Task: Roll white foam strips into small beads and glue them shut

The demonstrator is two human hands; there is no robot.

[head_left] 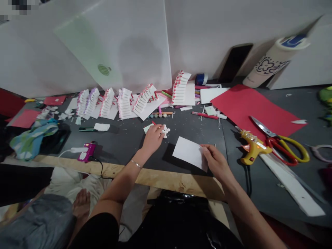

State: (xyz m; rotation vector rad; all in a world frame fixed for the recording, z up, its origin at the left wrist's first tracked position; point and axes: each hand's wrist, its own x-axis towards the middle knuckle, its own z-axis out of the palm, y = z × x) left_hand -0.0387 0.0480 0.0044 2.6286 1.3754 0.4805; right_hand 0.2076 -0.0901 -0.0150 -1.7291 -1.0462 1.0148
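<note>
My right hand (217,162) pinches the near right corner of a white card (188,152), held just above the dark tabletop (124,143). My left hand (153,137) reaches forward with its fingers curled over a small heap of white pellets (166,130) beside a pale green scrap (147,128). Whether the fingers hold a pellet is hidden. A thin bracelet circles my left wrist.
Several stepped white paper stacks with pink edges (124,102) line the back. A red sheet (249,109), scissors (281,142), a yellow glue gun (251,147) and a white strip (290,185) lie to the right. A purple device (87,152) and cloth (32,136) are left.
</note>
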